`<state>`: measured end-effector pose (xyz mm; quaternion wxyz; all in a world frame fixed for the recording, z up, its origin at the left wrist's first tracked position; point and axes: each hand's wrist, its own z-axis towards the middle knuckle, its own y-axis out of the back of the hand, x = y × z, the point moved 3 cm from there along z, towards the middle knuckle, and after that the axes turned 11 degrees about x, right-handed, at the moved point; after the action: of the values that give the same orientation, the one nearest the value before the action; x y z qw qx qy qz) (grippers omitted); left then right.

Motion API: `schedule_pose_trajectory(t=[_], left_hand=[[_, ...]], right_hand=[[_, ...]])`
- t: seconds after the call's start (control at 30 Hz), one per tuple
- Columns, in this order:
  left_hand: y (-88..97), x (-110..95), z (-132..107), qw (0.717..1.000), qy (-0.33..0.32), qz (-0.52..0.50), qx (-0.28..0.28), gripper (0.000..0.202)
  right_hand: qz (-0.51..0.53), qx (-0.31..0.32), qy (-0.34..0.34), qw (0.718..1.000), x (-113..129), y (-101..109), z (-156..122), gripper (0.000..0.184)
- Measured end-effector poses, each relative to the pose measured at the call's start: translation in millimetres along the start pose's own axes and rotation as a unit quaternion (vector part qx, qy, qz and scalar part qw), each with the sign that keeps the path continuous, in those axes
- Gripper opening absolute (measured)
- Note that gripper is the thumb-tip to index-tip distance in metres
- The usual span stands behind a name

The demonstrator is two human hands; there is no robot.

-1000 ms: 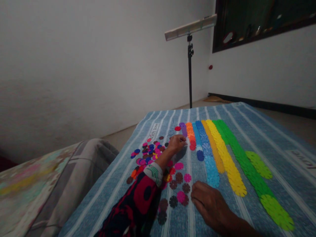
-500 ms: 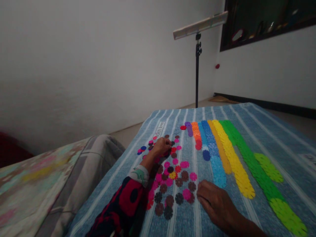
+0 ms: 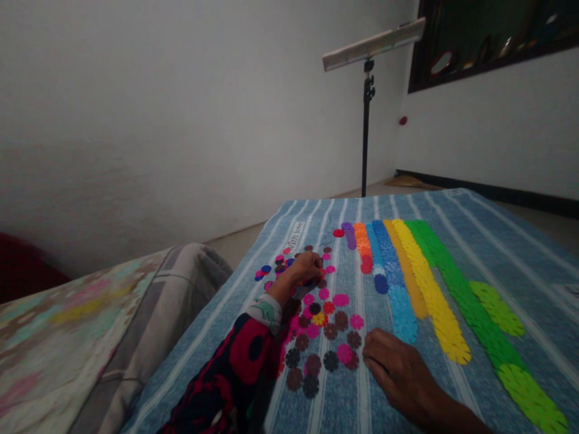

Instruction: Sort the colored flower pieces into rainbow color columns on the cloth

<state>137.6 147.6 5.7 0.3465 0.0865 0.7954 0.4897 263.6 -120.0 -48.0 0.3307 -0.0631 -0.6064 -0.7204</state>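
Observation:
Loose notched plastic discs (image 3: 341, 320) in pink, brown, black, red and blue lie scattered over the left-middle of the striped cloth. My left hand (image 3: 306, 268) reaches into the far part of this scatter, its fingers pinched down among red and brown discs; what they grip is hidden. My right hand (image 3: 398, 367) rests on the cloth at the near right of the discs, its fingers curled in, and their inside cannot be seen. Overlapping discs form colour rows to the right: purple, an orange row (image 3: 362, 241), a blue row (image 3: 386, 253), a yellow row (image 3: 429, 289) and a green row (image 3: 470, 307).
A blue striped cloth (image 3: 217, 355) covers the work surface. At the left stands a patterned padded surface (image 3: 113, 325) with a grey edge. Beyond the far edge a black stand (image 3: 365, 138) carries a long flat panel (image 3: 375, 45). A single red disc (image 3: 338, 233) lies beside the purple row.
My left hand has shifted slightly right over the far discs, fingers still pinched. My right hand stays in nearly the same place. The whole view has moved a little.

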Motion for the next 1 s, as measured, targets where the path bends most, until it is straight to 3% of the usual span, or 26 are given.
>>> schedule_pose_trajectory(t=[0.23, 0.33, 0.47, 0.7, 0.83, 1.0], left_hand=[[0.9, 2.4, 0.9, 0.988, -0.040, -0.146, -0.030, 0.010], [-4.3, -13.8, 2.6, 0.972, -0.067, -0.220, -0.046, 0.013], [-28.4, -47.3, 17.3, 0.955, -0.093, -0.283, -0.010, 0.010], [-66.0, -84.0, 40.6, 0.948, -0.073, -0.309, -0.007, 0.007], [-67.2, -87.3, 40.1, 0.954, -0.081, -0.288, -0.027, 0.008], [-60.5, -79.2, 35.6, 0.977, -0.069, -0.185, -0.084, 0.007]], right_hand=[[0.013, 0.000, -0.007, 1.000, 2.5, 2.9, 1.5, 0.024], [0.011, 0.006, -0.010, 1.000, 2.7, 3.6, 2.2, 0.024], [0.016, 0.015, -0.017, 1.000, 1.8, 3.6, 1.8, 0.023], [0.016, 0.018, -0.015, 1.000, 1.5, 1.4, 1.4, 0.022], [0.007, 0.013, -0.014, 1.000, 1.9, 2.1, 2.8, 0.022], [0.004, 0.006, -0.008, 1.000, 2.3, 3.1, 1.7, 0.022]])
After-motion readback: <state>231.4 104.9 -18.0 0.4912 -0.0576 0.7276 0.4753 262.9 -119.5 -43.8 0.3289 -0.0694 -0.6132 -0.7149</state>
